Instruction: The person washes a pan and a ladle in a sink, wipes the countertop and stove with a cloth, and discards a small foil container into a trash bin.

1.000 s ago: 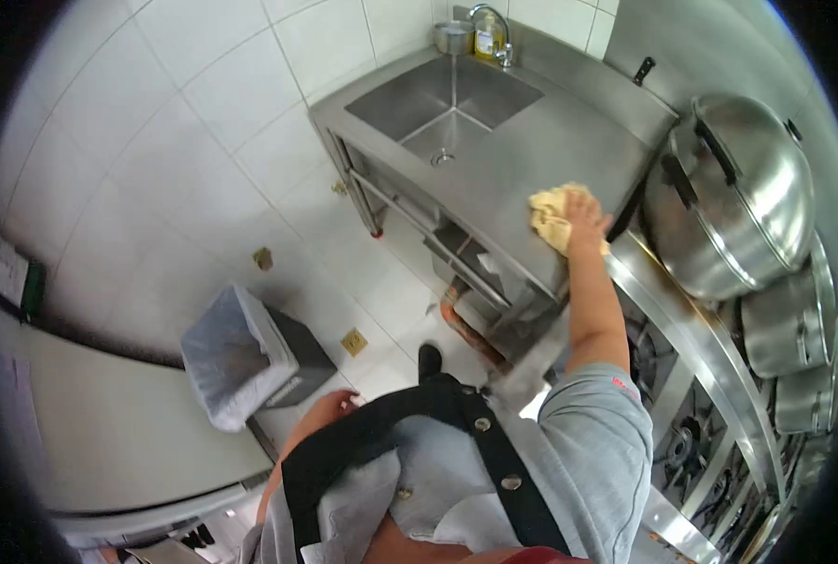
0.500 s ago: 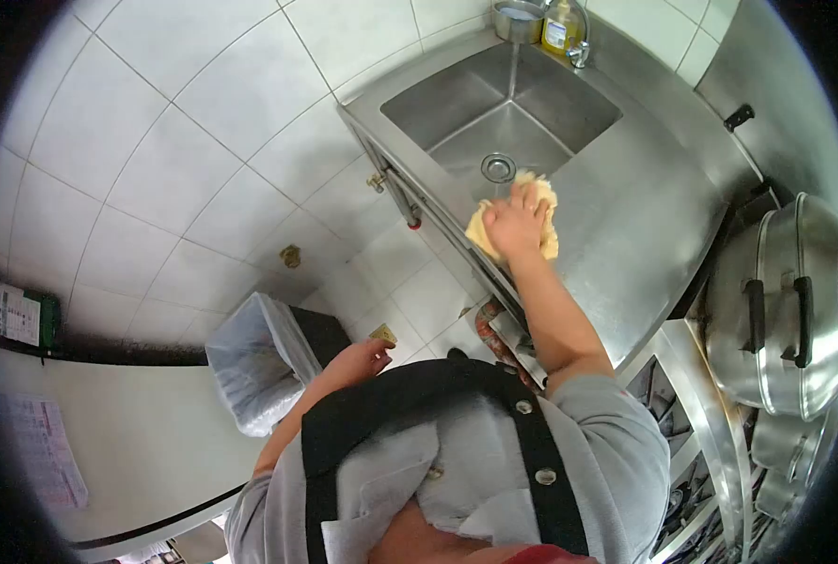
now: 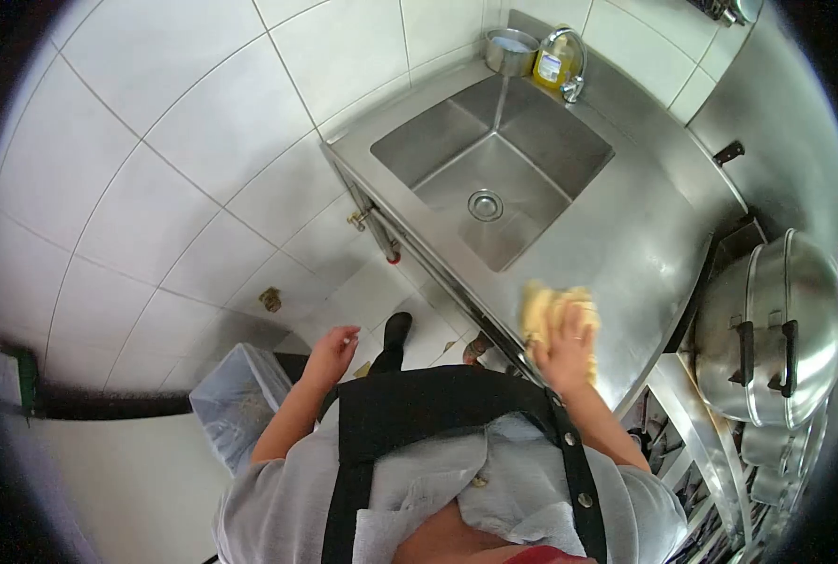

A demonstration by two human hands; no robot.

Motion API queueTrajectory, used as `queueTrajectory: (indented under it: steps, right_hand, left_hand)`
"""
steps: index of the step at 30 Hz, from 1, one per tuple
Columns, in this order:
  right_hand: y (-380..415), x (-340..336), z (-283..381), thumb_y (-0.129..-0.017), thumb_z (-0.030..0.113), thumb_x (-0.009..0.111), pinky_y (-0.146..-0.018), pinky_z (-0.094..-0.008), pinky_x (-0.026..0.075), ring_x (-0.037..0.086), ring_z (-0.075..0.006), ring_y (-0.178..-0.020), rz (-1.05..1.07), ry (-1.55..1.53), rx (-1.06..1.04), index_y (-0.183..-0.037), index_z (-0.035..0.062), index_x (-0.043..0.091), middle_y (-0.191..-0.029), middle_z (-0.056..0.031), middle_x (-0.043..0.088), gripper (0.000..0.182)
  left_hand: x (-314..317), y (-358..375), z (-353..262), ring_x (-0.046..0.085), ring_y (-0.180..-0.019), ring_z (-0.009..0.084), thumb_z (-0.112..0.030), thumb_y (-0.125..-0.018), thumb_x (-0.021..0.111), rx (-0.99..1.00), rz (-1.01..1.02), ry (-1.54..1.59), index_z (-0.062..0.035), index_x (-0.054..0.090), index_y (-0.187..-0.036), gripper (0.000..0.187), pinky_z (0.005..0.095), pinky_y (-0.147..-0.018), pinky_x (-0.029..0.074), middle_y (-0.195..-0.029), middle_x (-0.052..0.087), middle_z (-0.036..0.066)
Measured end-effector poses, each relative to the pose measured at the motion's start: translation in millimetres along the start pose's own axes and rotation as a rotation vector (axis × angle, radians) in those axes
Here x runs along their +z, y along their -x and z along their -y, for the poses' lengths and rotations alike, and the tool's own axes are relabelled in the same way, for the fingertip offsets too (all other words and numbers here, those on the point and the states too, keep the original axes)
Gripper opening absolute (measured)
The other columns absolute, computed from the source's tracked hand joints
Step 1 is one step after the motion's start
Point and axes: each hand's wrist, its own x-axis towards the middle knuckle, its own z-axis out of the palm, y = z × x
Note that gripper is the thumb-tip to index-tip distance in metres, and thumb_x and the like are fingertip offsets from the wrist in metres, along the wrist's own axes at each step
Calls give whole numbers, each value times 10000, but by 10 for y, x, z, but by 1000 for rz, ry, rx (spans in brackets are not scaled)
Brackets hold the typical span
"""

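My right hand [image 3: 566, 350] presses down on a pale yellow cloth [image 3: 543, 303], which lies crumpled on the steel counter [image 3: 659, 254] near its front edge. The fingers are spread over the cloth, and part of it is hidden under the palm. My left hand [image 3: 332, 353] hangs in the air to the left of the counter, with nothing visible in it and its fingers loosely extended. Left of the cloth is the sink basin [image 3: 457, 193], with a round drain [image 3: 485, 205]. A thin stream of water falls into it from the curved tap [image 3: 572, 86].
A metal pot [image 3: 511, 54] and a bottle of yellow liquid [image 3: 553, 64] stand behind the sink. Large lidded pans [image 3: 767, 329] are at the right, beside a metal rack [image 3: 701, 414]. A lined bin [image 3: 236, 399] stands at lower left. A dark-handled knife [image 3: 729, 152] is at the back right.
My right hand and the cloth have moved from the sink's front rim to the right, along the counter toward my body. My left hand has risen slightly and its fingers are less curled.
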Motion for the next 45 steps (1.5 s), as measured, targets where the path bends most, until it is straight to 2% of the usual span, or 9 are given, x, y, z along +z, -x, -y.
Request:
queueTrajectory:
  steps: [3, 12, 18, 26, 32, 35, 39, 43, 45]
  right_hand:
    - [-697, 117, 568, -876, 318, 487, -1096, -544, 100, 147, -321, -1395, 58, -214, -248, -1413, 167, 323, -1495, -153, 208, 581]
    - [-3394, 210, 2592, -814, 201, 544, -1117, -478, 118, 215, -328, -1368, 59, -366, -683, -1363, 75, 365, -1447, -195, 285, 591]
    - [-5064, 345, 2654, -850, 340, 473, -1111, -486, 135, 230, -337, -1359, -178, -178, -337, -1389, 41, 322, -1455, -191, 273, 634]
    - [-6912, 210, 1194, -858, 324, 422, -1115, -476, 139, 226, -288, -1368, -251, -186, 111, -1406, 82, 301, -1457, -149, 293, 612]
    - [-6860, 488, 827, -789, 213, 526, -984, -412, 388, 475, -341, -1158, -566, -513, 210, -1168, 41, 561, -1199, -183, 540, 418]
    - [-6029, -115, 800, -780, 160, 565, -907, -387, 448, 533, -336, -1080, -203, -683, 240, -1171, 31, 561, -1202, -189, 537, 411]
    - [-4595, -537, 463, -750, 189, 604, -876, -404, 460, 551, -339, -1042, -238, -476, 216, -1086, 46, 609, -1085, -189, 583, 365]
    - [-3042, -858, 369, -768, 244, 587, -1044, -563, 245, 362, -343, -1279, -288, -51, 543, -1218, 150, 539, -1293, -145, 481, 462]
    - [-2531, -310, 126, -795, 313, 567, -1067, -576, 168, 270, -316, -1337, -260, -47, 652, -1318, 187, 441, -1388, -123, 382, 553]
  left_hand:
    - [-91, -1022, -142, 595, -797, 294, -104, -870, 555, 416, -262, -13, -68, 574, -1098, 232, 374, -713, 485, -929, 599, 140]
    - [-799, -3136, -605, 477, -1078, 368, -111, -837, 577, 647, -500, 44, 0, 476, -1201, 393, 414, -952, 374, -1164, 509, 192]
    - [-619, -3727, -296, 446, -1150, 366, -133, -819, 587, 651, -454, -118, -5, 431, -1251, 477, 468, -1001, 306, -1239, 490, 176]
    - [-560, -3926, -264, 424, -1219, 335, -123, -728, 635, 588, -269, -235, -77, 498, -1220, 513, 456, -1015, 290, -1249, 512, 120]
    - [-521, -3963, -239, 389, -1245, 350, -135, -730, 636, 611, -192, -442, -108, 503, -1228, 516, 478, -1040, 260, -1285, 480, 121]
    - [-602, -3949, -448, 273, -1309, 393, -166, -743, 640, 577, -161, -537, -116, 475, -1264, 549, 523, -1068, 200, -1362, 391, 144]
    - [-538, -4151, -408, 138, -1356, 421, -233, -755, 643, 477, -114, -577, -132, 414, -1323, 621, 585, -1071, 130, -1434, 273, 162]
    - [-400, -4561, -523, 105, -1370, 411, -300, -758, 651, 410, -129, -716, -147, 340, -1374, 707, 609, -1060, 124, -1460, 227, 156]
    - [-300, -4840, -636, 119, -1368, 398, -327, -753, 662, 406, -166, -786, -167, 312, -1389, 743, 608, -1052, 143, -1468, 215, 139]
